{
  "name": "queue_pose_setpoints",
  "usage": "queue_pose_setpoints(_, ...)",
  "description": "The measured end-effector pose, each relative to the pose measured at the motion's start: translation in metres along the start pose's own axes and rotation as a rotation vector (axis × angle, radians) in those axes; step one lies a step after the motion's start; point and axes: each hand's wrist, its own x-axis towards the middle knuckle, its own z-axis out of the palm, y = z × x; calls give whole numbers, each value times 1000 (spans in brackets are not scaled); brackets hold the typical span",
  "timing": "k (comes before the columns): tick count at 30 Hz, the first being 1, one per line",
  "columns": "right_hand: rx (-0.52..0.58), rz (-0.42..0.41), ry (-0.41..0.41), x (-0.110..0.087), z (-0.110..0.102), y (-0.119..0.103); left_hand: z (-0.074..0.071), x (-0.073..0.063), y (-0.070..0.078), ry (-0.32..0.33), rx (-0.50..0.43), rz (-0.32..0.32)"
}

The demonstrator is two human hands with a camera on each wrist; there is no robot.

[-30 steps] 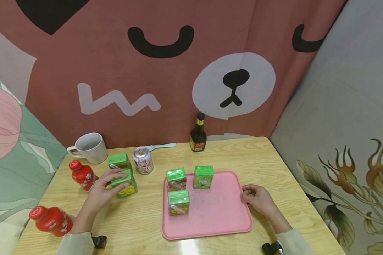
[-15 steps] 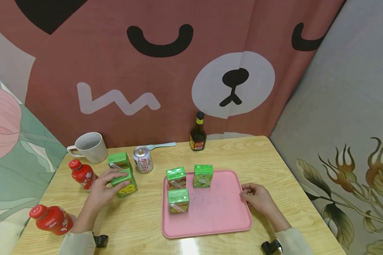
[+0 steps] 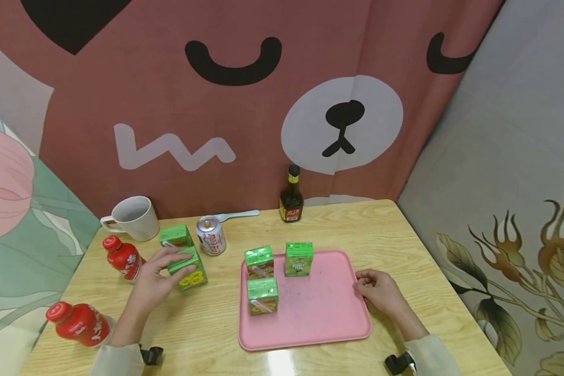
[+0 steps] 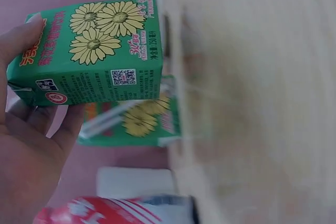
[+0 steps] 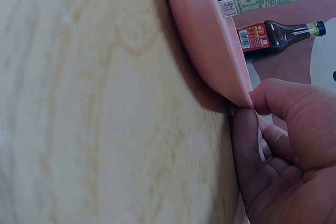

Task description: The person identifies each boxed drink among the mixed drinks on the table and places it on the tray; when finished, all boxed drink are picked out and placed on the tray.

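My left hand (image 3: 156,282) grips a green drink carton (image 3: 194,278) by its top, thumb on one side and fingers on the other. In the left wrist view its yellow flower print (image 4: 100,30) faces the camera, and the carton is close over the table. Just behind it stands a similar green carton (image 3: 176,235), partly covered. At the right, my right hand (image 3: 380,293) pinches the rim of a pink tray (image 3: 321,313) between thumb and fingers. On the tray's left half stand three green cartons: one at front (image 3: 263,303), one behind it (image 3: 259,261) and one further right (image 3: 299,259).
Two red-capped bottles, a rear one (image 3: 124,258) and a front one (image 3: 82,325), are left of my left arm. A grey mug (image 3: 138,219), a Coca-Cola can (image 3: 211,237), a pale blue fork (image 3: 239,214) and a dark sauce bottle (image 3: 292,201) line the back.
The left hand has shifted slightly right with the carton, which has moved a little away from the carton behind. The right hand and the tray stay in place.
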Motion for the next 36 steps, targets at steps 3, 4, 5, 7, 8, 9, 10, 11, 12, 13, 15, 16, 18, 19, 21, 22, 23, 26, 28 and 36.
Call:
queue_pose_setpoints(3, -1, -11, -2, 0, 0, 0, 0, 4, 15, -1, 12, 41)
queue_pose_setpoints(4, -3, -15, -3, 0, -1, 0, 0, 6, 21, 0, 9, 58)
queue_pose_setpoints(5, -1, -17, -3, 0, -1, 0, 0, 7, 27, -2, 7, 75)
queue_pose_setpoints(7, -6, -19, -1, -1, -1, 0, 1, 10, 40, -7, -5, 104)
queue_pose_setpoints(8, -8, -20, -2, -1, -1, 0, 1, 11, 46, -10, -11, 116)
queue_pose_setpoints(9, -9, -20, -1, -1, -1, 0, 1, 13, 52, -17, -17, 129)
queue_pose_setpoints(10, -9, -19, -1, -1, -1, 0, 1, 14, 58, -26, -25, 139)
queue_pose_setpoints(11, -9, -17, -1, -1, -1, 0, 1, 15, 63, -38, -28, 147)
queue_pose_setpoints(12, -9, -16, 0, -1, -1, 0, 1, 17, 68, -50, -38, 152)
queue_pose_setpoints(13, -11, -15, 0, -1, -1, 0, 1, 18, 73, -62, -45, 159)
queue_pose_setpoints(15, -13, -15, 0, -1, -1, 0, 1, 20, 82, -84, -53, 176)
queue_pose_setpoints(16, -12, -15, 1, -1, -1, 0, 1, 22, 86, -93, -60, 186)
queue_pose_setpoints(18, -9, -14, 5, -1, -1, 1, 1, 24, 95, -110, -79, 205)
queue_pose_setpoints(19, -10, -16, 6, -1, -1, 2, 1, 25, 100, -110, -87, 227)
queue_pose_setpoints(21, -7, -14, 6, -1, -1, 2, 1, 27, 107, -111, -110, 262)
queue_pose_setpoints(22, -5, -12, 6, -1, -1, 3, 2, 28, 110, -108, -123, 285)
queue_pose_setpoints(23, -2, -11, 5, -1, -1, 3, 2, 29, 113, -103, -133, 307)
queue_pose_setpoints(26, 7, -9, 4, -1, -1, 2, 4, 31, 122, -90, -160, 370)
queue_pose_setpoints(28, 12, -11, 4, -1, -1, 2, 6, 33, 127, -87, -179, 407)
queue_pose_setpoints(36, 23, -20, 5, 0, -1, 3, 13, 39, 150, -144, -259, 449)
